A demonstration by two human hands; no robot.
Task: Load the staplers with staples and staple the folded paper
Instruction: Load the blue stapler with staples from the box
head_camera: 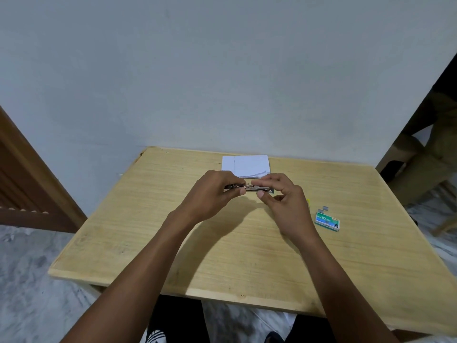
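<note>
Nearest the camera, dark trouser legs and a shoe (153, 337) with white stripes are seen below the front edge of a light wooden table (247, 263), which stands on a grey mottled floor. Two bare forearms are stretched forward over the tabletop, and nothing lies between them and the table's near edge. Above the middle of the table a small stapler (254, 188) is held off the surface between both hands. Its left end is enclosed by the curled fingers and thumb of the left hand (212, 191), with a little metal showing past the knuckles. Its right end is pinched by the right hand (282, 198), the forefinger laid on top and the thumb set beneath, while the other fingers are loosely bent and lifted clear. Whether the stapler is opened cannot be told, as most of it is covered by the fingers. To the right of the right hand, a green and white staple box (327, 221) is laid flat on the table; its contents cannot be seen. Just beyond it two short grey staple strips (325, 208) are lying loose, apart from the box. A small yellow object (308, 202) is mostly hidden behind the right hand. Farther back, near the far edge of the table, the folded paper (244, 165) is laid flat, its near edge partly covered by the hands. Behind the table a plain pale wall is seen, with a brown door (29, 174) at the left and a chair (420, 154) at the right.
</note>
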